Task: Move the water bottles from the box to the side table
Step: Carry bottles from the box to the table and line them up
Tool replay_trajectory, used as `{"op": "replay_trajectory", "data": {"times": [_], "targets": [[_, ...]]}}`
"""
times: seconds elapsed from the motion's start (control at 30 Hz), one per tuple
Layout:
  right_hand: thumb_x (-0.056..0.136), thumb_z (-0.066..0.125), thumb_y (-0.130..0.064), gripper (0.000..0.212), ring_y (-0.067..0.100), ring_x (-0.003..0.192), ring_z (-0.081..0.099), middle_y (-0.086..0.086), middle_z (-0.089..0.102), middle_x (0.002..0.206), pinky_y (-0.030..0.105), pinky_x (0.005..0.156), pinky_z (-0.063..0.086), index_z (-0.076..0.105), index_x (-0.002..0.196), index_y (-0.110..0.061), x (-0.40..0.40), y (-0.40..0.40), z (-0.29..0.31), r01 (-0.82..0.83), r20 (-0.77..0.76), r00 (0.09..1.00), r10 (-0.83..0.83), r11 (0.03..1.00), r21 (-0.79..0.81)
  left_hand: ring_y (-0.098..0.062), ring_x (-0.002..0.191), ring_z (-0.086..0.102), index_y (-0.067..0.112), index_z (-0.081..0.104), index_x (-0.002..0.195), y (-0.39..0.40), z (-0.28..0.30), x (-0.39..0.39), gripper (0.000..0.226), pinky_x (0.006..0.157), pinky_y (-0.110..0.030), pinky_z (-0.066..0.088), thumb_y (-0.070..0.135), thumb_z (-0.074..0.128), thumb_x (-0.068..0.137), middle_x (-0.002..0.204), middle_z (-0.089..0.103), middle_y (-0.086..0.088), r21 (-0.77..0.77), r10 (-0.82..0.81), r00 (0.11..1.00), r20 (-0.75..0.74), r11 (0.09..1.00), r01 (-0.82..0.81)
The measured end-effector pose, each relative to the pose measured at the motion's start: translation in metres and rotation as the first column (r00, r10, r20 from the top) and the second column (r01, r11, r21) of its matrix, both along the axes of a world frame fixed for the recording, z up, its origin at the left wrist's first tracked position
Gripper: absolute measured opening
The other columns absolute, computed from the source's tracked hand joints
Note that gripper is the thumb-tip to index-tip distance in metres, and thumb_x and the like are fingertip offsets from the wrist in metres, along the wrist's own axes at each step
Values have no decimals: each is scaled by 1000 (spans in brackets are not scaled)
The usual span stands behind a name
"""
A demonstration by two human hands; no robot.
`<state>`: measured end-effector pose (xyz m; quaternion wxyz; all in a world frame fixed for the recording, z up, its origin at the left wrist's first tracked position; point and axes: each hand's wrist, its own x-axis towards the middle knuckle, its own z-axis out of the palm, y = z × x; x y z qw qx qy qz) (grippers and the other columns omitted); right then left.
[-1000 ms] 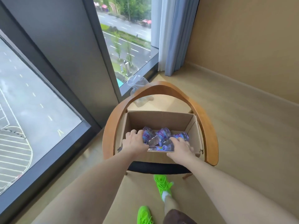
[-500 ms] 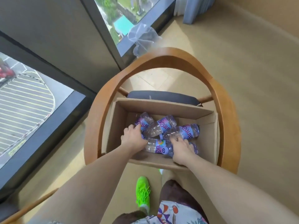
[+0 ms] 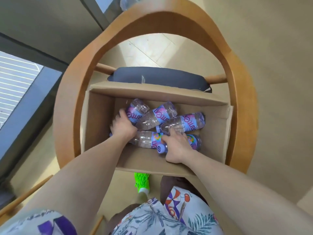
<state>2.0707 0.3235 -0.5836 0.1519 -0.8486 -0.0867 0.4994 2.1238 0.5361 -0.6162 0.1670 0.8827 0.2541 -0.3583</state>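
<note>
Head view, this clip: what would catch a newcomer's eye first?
First, the open brown cardboard box on the curved wooden armchair, holding clear plastic water bottles with purple labels lying jumbled on their sides. Both bare hands are inside: the left hand grips the leftmost bottle, the right hand a bottle near the front wall.

The person wears a pale patterned shirt (image 3: 157, 216), dark shorts (image 3: 171, 185) and a neon-green shoe (image 3: 142, 183).

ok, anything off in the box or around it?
Mostly tidy. The water bottles lie on their sides in a loose heap at crossed angles, not in rows. The box sits on a chair seat rather than the floor. No spill or damage shows. Both hands, left hand and right hand, are on bottles.
</note>
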Motion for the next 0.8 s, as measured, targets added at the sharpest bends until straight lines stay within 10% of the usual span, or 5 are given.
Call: {"op": "replay_trajectory", "data": {"times": [0.27,0.8], "targets": [[73,70,-22,45,35,104,50,-5,27,107,35,79,37,61,115,-35,7,-15,-9,39,-55,998,-35,996,81,-38,122,50,12,56,131,18,-8,18,86,100,-40,46,38,96,60,131,48,-18,83,-66,993,-101,994,75],[81,70,-19,46,34,115,55,8,51,123,46,94,48,49,122,-17,39,21,77,169,206,956,-209,966,196,-29,75,70,14,59,99,32,126,-10,64,64,-34,59,51,76,49,87,67,-5,-166,312,947,-70,933,-320]]}}
